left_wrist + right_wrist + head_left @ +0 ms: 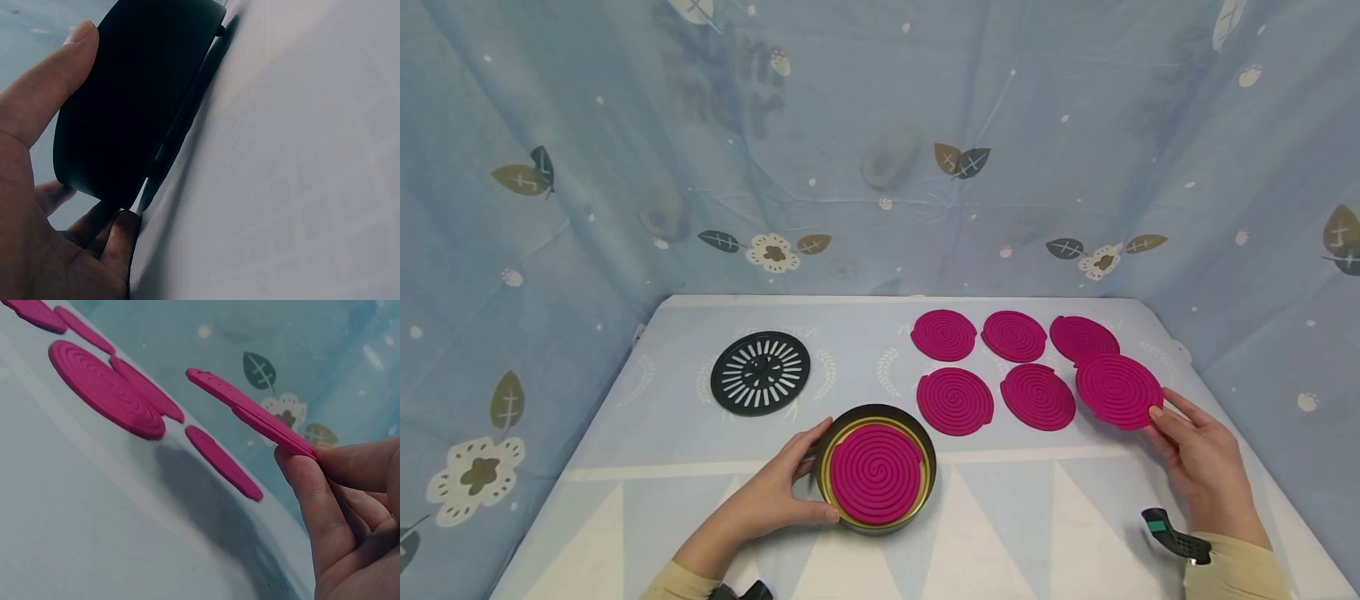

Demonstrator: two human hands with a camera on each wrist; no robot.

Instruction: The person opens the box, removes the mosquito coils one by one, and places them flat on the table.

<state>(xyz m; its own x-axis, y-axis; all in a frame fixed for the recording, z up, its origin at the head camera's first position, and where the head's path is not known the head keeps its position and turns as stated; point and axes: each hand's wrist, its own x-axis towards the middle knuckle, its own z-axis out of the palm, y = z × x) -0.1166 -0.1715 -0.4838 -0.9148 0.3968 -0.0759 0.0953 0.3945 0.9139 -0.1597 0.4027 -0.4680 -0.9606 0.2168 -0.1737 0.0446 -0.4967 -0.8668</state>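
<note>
A magenta mosquito coil [1118, 392] is pinched at its edge between the thumb and fingers of my right hand [1206, 458]. The right wrist view shows this coil [250, 412] held above the table, tilted. My left hand [778, 496] grips the side of a round dark tin [928, 492] with a gold-coloured inside, thumb at the near side and fingers behind. Inside the tin lies another magenta coil [876, 473], face up. From the left wrist, only the tin's dark outer wall [137, 94] shows, with the thumb and fingers around it.
Several more magenta coils [955, 402] lie in two rows at the table's back right. A black slotted round lid [743, 398] lies at the back left. Patterned blue curtain cloth [880, 100] hangs behind the table and at both sides.
</note>
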